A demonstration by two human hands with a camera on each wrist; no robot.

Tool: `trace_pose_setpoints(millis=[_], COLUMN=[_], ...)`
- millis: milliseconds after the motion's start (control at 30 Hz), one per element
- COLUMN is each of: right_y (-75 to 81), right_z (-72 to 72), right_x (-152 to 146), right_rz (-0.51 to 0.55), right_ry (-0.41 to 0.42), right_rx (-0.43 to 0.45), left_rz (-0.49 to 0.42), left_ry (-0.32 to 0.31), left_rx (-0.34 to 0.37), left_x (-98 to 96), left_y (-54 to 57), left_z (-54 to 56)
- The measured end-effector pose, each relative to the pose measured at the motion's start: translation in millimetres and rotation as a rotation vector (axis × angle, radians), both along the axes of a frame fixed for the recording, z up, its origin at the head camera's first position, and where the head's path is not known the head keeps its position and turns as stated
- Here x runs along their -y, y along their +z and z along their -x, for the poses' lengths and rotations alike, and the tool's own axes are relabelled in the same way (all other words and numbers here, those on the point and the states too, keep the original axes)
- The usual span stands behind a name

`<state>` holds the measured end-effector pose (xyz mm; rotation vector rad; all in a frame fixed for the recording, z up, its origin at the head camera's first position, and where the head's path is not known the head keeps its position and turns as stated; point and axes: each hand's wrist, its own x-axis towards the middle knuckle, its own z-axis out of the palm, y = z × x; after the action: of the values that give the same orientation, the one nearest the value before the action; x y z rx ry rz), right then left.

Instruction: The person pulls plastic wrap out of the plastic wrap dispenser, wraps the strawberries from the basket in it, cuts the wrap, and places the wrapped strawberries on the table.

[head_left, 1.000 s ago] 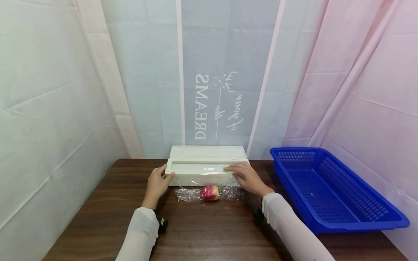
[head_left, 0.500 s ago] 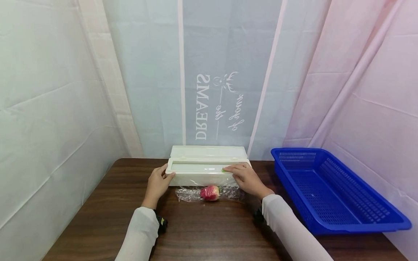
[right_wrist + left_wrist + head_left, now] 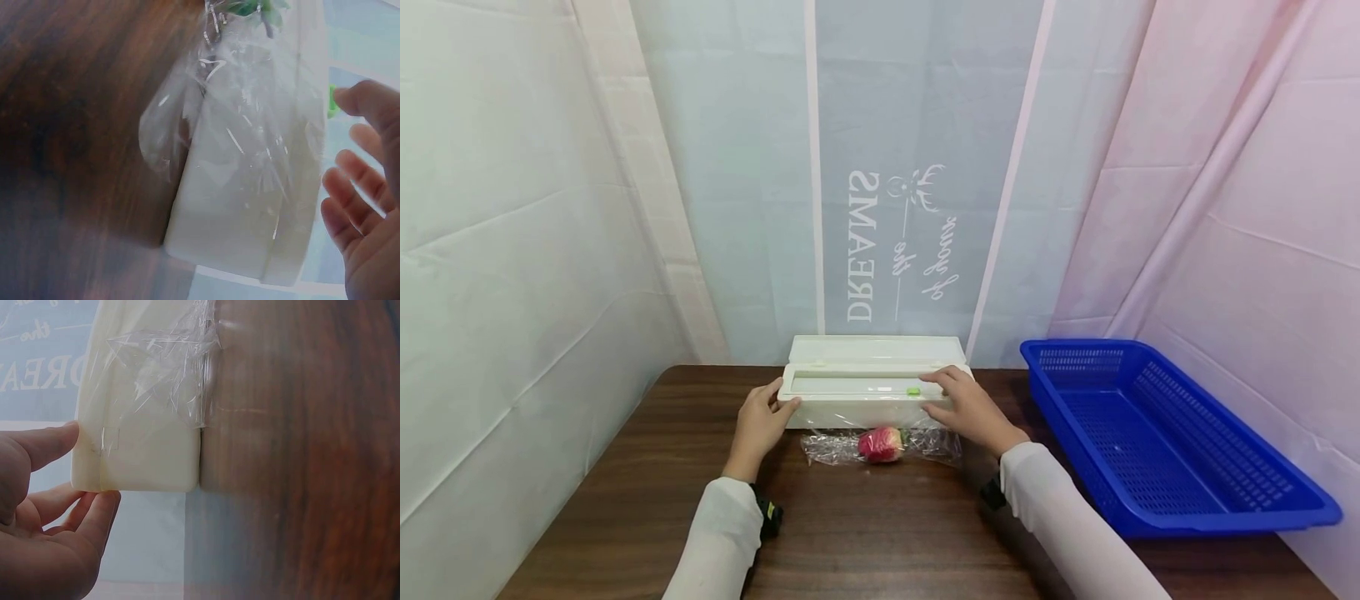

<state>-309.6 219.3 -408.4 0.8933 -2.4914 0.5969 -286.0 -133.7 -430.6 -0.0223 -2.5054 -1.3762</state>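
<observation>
A long white cling film dispenser [image 3: 850, 412] lies across the far part of the table with its lid raised at the back. My left hand [image 3: 763, 423] holds its left end, thumb on the front edge and fingers at the end face, as the left wrist view shows. A small green slide cutter [image 3: 913, 391] sits on the top rail. Near it is my right hand [image 3: 962, 408], its fingers parted and loosely bent, holding nothing. Clear cling film [image 3: 835, 447] hangs from the dispenser's front onto the table, around a red and yellow fruit [image 3: 882, 445].
A blue plastic basket [image 3: 1217, 523] with slotted walls stands to the right, beside my right forearm. The brown wooden table [image 3: 865, 533] extends in front of the dispenser. Fabric curtains [image 3: 760, 183] rise right behind the table.
The fingers of my right hand have come off the green slide cutter and spread apart, leaving it exposed. My left hand keeps its place on the dispenser.
</observation>
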Motion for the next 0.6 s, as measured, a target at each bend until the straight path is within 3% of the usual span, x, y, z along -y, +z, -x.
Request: trace_pose_setpoints(millis=[333,600], right_y=[4.7,-4.9], right_z=[-5.6,-1.6], right_x=[25.2,36.2], right_rz=[0.142,0.142], right_ry=[-0.019,-0.108], right_rx=[0.042,0.009], left_rz=[0.023,0.023], left_ry=[-0.026,-0.024], left_rx=[0.037,0.022], left_x=[6.3,4.1], left_y=[0.6,0.5], left_z=[-0.7,-0.9])
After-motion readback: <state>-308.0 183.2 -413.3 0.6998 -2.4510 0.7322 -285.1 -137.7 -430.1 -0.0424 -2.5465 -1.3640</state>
